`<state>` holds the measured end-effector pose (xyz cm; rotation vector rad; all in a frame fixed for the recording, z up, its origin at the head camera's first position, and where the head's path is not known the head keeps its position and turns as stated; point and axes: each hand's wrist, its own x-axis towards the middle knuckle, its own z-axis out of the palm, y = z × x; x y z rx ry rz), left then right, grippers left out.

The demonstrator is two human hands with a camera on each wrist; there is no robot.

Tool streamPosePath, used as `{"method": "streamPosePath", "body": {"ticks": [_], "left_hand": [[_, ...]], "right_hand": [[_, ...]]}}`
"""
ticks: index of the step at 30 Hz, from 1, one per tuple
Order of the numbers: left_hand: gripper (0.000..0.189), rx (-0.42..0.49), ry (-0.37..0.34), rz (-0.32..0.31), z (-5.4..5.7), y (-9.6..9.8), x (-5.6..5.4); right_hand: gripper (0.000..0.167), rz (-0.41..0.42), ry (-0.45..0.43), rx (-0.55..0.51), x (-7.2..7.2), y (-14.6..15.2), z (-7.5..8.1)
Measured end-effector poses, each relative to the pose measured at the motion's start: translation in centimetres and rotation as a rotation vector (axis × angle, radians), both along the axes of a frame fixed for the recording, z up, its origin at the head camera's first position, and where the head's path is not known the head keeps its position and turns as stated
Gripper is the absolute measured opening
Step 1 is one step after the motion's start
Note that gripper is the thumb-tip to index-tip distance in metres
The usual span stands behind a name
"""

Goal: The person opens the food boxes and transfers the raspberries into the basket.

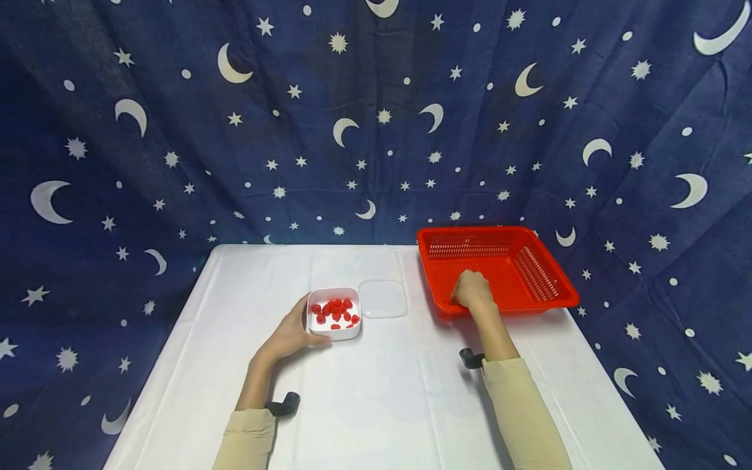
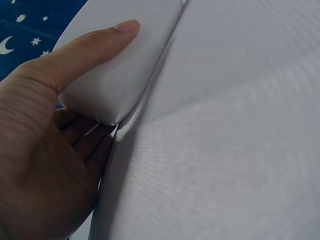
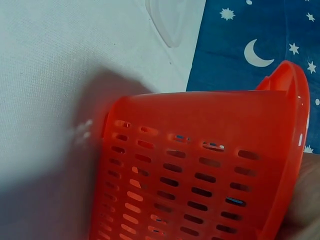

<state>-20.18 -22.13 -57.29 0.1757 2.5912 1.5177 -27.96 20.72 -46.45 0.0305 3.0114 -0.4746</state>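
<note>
Red basket (image 1: 506, 277); white box (image 1: 336, 334); red berries (image 1: 337, 316); navy cloth (image 1: 388, 179), white moons-and-stars pattern.

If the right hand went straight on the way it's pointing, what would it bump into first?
Probably the bottom of the red basket: the right hand dips down inside, by its near wall. The fingertips are hidden, so they might be touching something there already.

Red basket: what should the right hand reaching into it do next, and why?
Perhaps lift the right hand from the red basket toward the white container: it is open, the left hand grips it, raspberries lie inside, and the translucent lid sits beside it.
</note>
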Motion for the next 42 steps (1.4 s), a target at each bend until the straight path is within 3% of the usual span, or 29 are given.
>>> {"method": "streamPosePath", "body": {"ticks": [14, 27, 33, 42], "left_hand": [[0.132, -0.010, -0.020, 0.010, -0.1, 0.2, 0.1], [0.131, 0.007, 0.003, 0.003, -0.3, 0.1, 0.1], [0.132, -0.002, 0.007, 0.001, -0.2, 0.0, 0.1], [0.131, 0.003, 0.002, 0.000, 0.1, 0.0, 0.2]], "right_hand": [[0.014, 0.005, -0.117, -0.025, 0.0, 0.8, -0.3], [0.012, 0.015, -0.123, -0.033, -0.1, 1.1, 0.0], [0.011, -0.002, -0.069, -0.040, -0.1, 0.9, 0.8], [0.018, -0.019, 0.127, -0.112, 0.5, -0.1, 2.9]]}}
